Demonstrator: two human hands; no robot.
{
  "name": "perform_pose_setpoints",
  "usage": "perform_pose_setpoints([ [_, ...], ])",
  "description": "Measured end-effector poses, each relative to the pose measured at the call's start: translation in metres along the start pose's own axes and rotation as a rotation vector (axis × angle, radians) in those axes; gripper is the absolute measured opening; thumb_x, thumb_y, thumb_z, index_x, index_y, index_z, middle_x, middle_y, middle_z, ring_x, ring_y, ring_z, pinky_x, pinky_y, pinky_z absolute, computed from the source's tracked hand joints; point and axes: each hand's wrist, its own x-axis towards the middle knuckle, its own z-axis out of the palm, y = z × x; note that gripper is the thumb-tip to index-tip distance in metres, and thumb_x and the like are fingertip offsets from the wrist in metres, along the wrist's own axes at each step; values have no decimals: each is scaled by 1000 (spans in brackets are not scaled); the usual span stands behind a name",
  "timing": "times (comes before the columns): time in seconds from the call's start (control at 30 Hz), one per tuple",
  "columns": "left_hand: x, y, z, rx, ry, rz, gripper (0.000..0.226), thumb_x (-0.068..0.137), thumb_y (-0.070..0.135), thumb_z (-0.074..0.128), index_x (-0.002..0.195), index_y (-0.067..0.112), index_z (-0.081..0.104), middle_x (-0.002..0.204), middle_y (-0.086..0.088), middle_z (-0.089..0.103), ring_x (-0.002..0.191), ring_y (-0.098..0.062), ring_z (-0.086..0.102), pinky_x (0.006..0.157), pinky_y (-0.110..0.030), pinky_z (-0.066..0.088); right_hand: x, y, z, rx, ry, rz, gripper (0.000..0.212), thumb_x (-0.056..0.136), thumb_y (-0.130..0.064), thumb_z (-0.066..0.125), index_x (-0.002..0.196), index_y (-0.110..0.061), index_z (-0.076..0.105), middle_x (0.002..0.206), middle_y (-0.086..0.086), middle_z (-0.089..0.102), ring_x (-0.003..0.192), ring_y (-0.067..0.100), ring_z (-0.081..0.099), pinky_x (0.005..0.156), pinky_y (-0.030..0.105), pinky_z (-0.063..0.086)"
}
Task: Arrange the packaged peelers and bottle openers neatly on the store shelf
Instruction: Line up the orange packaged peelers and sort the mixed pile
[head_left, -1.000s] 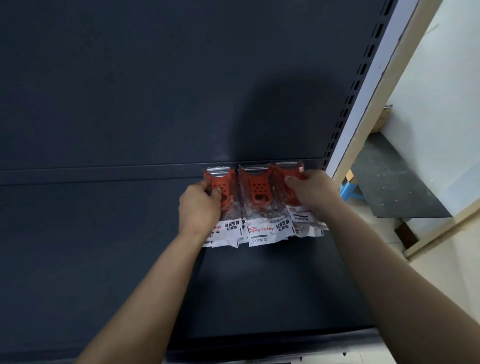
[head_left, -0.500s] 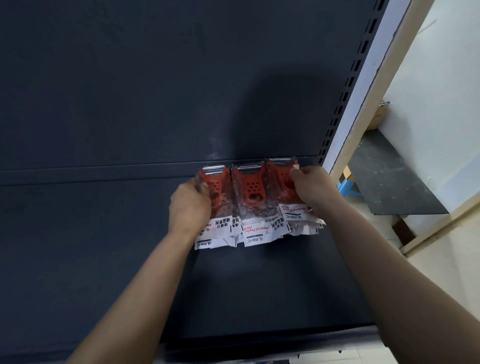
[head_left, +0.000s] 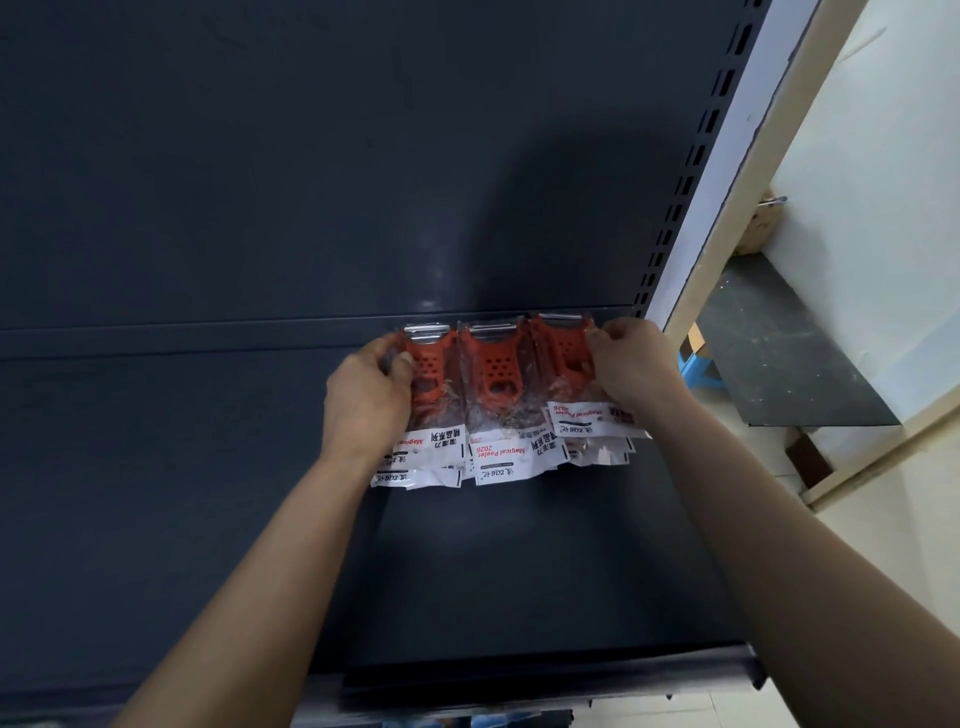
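Observation:
Three stacks of packaged red peelers lie side by side at the back of the dark shelf, their blades against the rear panel. My left hand grips the left peeler stack from its outer side. The middle peeler stack lies between the hands, its white "Magical Peeler" label facing me. My right hand pinches the right peeler stack at its outer edge. White label cards fan out toward me under all three stacks. No bottle opener is in view.
The dark rear panel rises behind the shelf. A slotted upright bounds the shelf on the right. Beyond it are a white wall, a dark slab on the floor and a blue object. The shelf's front lip runs below.
Both hands have shifted on the stacks: the left thumb now sits on the outer edge of the left stack, and the right hand has slid to the right stack's outer edge, uncovering more of it.

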Motion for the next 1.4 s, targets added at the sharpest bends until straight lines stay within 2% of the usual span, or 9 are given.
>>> perform_pose_setpoints([
  [0.13, -4, 2, -5, 113, 90, 82, 38, 94, 27, 50, 129, 11, 53, 121, -11, 63, 113, -28, 57, 96, -34, 43, -6, -7, -3, -169, 113, -177, 25, 94, -22, 43, 91, -5, 61, 80, 9, 60, 72, 25, 52, 54, 27, 31],
  [0.23, -9, 3, -11, 148, 145, 203, 33, 93, 21, 51, 123, 7, 57, 117, -13, 63, 106, -28, 59, 93, -34, 45, -19, -21, -3, -274, 119, -347, 27, 95, -22, 46, 107, -4, 62, 101, 14, 64, 92, 30, 57, 73, 33, 44],
  [0.33, -13, 1, -20, 211, 160, 332, 30, 92, 16, 52, 119, 5, 59, 114, -13, 63, 103, -27, 59, 91, -32, 44, -35, -36, 1, -403, 59, -479, 30, 95, -29, 49, 112, -7, 61, 112, 13, 61, 105, 31, 53, 89, 39, 43],
  [0.53, -24, -20, -54, 349, 137, 468, 29, 91, 13, 53, 118, 4, 60, 111, -15, 63, 103, -33, 57, 92, -42, 45, -70, -63, 25, -544, -56, -608, 36, 93, -32, 52, 120, -8, 58, 121, 9, 57, 115, 28, 48, 98, 37, 39],
  [0.7, -37, -55, -111, 430, 173, 543, 25, 90, 12, 54, 112, 3, 62, 102, -15, 64, 92, -36, 59, 85, -45, 49, -115, -102, 67, -563, -110, -697, 35, 92, -32, 52, 116, -8, 58, 119, 10, 57, 114, 30, 49, 96, 39, 40],
  [0.83, -49, -90, -172, 476, 202, 534, 30, 88, 18, 47, 109, 3, 63, 99, -15, 64, 88, -35, 60, 82, -47, 50, -159, -141, 107, -576, -165, -777, 38, 94, -34, 50, 121, -7, 56, 125, 10, 55, 118, 29, 47, 99, 40, 38],
  [1.13, -78, -183, -307, 591, 320, 425, 29, 85, 19, 49, 105, 5, 64, 97, -13, 65, 86, -37, 61, 79, -42, 48, -260, -226, 205, -558, -270, -920, 38, 97, -35, 45, 123, -10, 53, 127, 8, 52, 119, 26, 44, 100, 37, 37],
  [1.27, -93, -228, -362, 604, 334, 367, 39, 85, 27, 38, 105, 4, 64, 97, -14, 65, 85, -37, 61, 79, -43, 51, -299, -260, 254, -537, -339, -985, 38, 97, -36, 45, 123, -9, 53, 126, 8, 53, 120, 27, 44, 100, 39, 37],
  [1.4, -109, -268, -410, 610, 392, 290, 40, 87, 28, 38, 105, 3, 64, 98, -15, 65, 86, -38, 61, 78, -47, 51, -336, -290, 299, -524, -427, -1061, 41, 97, -36, 45, 128, -11, 50, 129, 7, 52, 122, 25, 43, 101, 37, 37],
])
